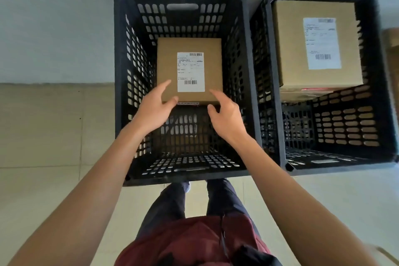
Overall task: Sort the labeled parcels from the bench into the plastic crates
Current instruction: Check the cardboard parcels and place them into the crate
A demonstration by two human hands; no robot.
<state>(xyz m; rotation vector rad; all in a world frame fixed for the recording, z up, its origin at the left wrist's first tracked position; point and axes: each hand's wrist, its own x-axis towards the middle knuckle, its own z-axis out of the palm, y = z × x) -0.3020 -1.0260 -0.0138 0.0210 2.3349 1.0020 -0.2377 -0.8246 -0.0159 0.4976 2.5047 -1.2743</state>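
Left crate [121, 84]: black perforated plastic, on the floor against the wall, at 12 o'clock from where I look down.
Parcel in left crate [168, 67]: brown cardboard box, lying flat at the far end of the crate, label up.
Left grip [154, 107]: my left hand, fingers spread and relaxed, at the parcel's near left corner at 11 o'clock; thumb and forefinger lie on or just over the cardboard, contact I cannot tell.
Right grip [225, 114]: my right hand, fingers loosely spread, at the parcel's near right corner at 1 o'clock; it pinches nothing that I can see.
Right crate [384, 114]: same black type, touching or just beside the left crate, at 2 o'clock.
Parcel in right crate [289, 49]: larger brown box, label up, at that crate's far end, resting on something below it with a red strip showing at the near edge.
Labels: white label [190, 72] with barcodes at top and bottom; second white label [322, 43] likewise; printed text too small and blurred to read.
In the way: the crate walls flank both forearms; near half of the left crate floor lies below my wrists.
Surroundings: pale tiled floor [43, 136]; grey wall [54, 28]; a cardboard edge [391, 39] at 3 o'clock, cut off by the frame.
Body: dark trousers [220, 196] and red garment [190, 242] at 6 o'clock.
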